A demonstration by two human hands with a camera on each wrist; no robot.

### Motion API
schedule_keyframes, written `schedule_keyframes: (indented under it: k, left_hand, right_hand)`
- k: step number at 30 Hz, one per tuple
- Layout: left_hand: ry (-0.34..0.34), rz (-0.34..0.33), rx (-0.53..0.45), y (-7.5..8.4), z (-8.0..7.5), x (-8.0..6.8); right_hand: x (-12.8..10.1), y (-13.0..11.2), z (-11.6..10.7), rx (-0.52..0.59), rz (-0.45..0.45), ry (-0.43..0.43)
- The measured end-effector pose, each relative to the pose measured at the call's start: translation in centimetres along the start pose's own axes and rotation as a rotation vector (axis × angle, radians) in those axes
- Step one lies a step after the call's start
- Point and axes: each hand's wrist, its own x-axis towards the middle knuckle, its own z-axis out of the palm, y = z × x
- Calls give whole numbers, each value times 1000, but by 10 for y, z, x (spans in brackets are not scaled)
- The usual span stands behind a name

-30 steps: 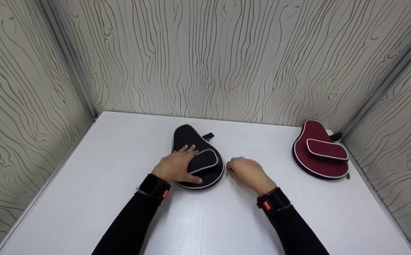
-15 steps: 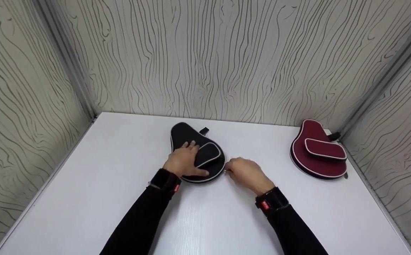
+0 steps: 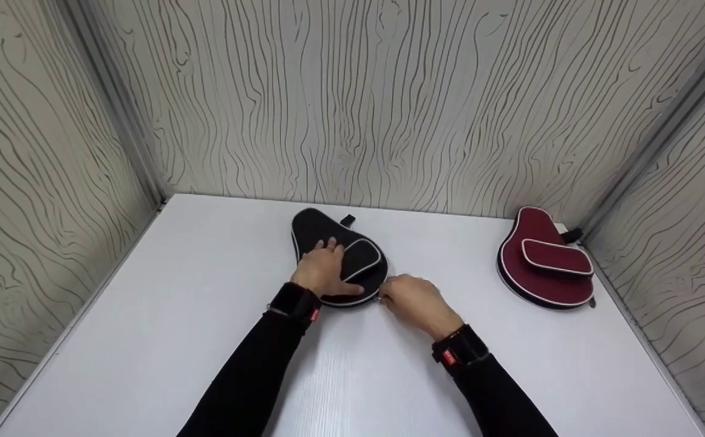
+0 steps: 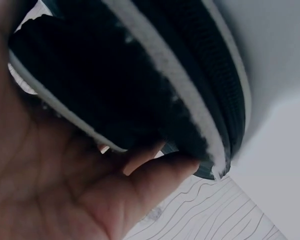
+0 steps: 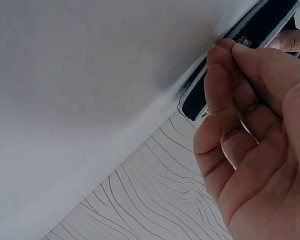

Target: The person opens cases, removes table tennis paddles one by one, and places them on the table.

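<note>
A black table tennis bat case (image 3: 316, 227) with white piping and a raised front pocket lies flat on the white table. My left hand (image 3: 322, 272) rests on it with fingers spread beside the pocket; the left wrist view shows the zipper (image 4: 210, 45) along the case's side. At the case's right edge, my right hand (image 3: 416, 303) pinches the zipper pull between thumb and forefinger. In the right wrist view the metal zipper slider (image 5: 244, 41) shows just past the fingertips, while the pull itself is mostly hidden by them.
A dark red bat case (image 3: 546, 264) of the same shape lies at the table's right side, near the back corner. Wood-grain patterned panels (image 3: 340, 103) enclose the white table (image 3: 218, 255) at the back and both sides.
The black case has turned and shifted slightly toward the back, and the left hand has moved right and back with it. The right hand has moved slightly left along the case's edge.
</note>
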Motion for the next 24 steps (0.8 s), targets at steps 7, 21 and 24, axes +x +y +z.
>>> schedule_keyframes:
  k: [7, 21, 24]
  left_hand:
    - [-13, 16, -1, -3, 0, -2]
    - [5, 112, -20, -18, 3, -12]
    - [8, 137, 7, -18, 4, -16]
  right_hand:
    - [1, 3, 1, -11, 46, 13]
    - [-1, 22, -4, -26, 126, 17]
    - [-2, 29, -7, -35, 137, 16]
